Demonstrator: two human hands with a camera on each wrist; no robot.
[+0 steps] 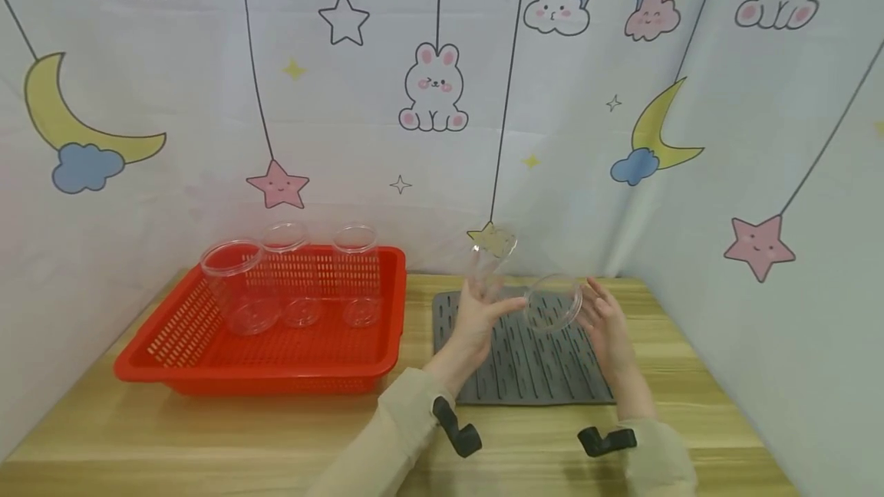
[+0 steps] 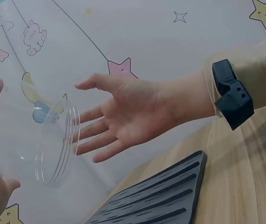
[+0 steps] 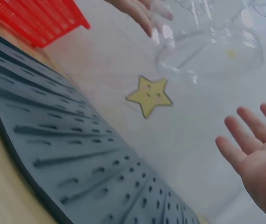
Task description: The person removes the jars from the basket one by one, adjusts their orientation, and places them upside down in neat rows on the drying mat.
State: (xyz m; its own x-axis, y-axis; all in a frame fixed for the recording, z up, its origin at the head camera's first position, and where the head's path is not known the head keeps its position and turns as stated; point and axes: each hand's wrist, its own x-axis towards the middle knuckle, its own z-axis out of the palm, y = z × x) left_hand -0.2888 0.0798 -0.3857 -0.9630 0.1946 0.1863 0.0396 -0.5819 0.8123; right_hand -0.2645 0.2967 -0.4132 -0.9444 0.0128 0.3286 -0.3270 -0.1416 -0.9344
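My left hand [image 1: 475, 328] grips a clear plastic jar [image 2: 58, 144] by its lower body, thumb on the near side. The jar is held tilted above a grey ridged mat [image 1: 525, 374], its round open mouth turned towards my right hand [image 1: 608, 324]. That right hand is beside the rim with its fingers spread; in the left wrist view its palm faces the jar. From the right wrist view, the right fingers [image 3: 245, 140] stand apart from the jar and hold nothing. Much of the left hand lies outside both wrist views.
On the left of the wooden table [image 1: 276, 443] sits a red plastic basket [image 1: 276, 374]. Three clear jars stand upright in it, one wider jar [image 1: 238, 282] at the left. A white curtain with cartoon prints [image 1: 442, 175] hangs close behind.
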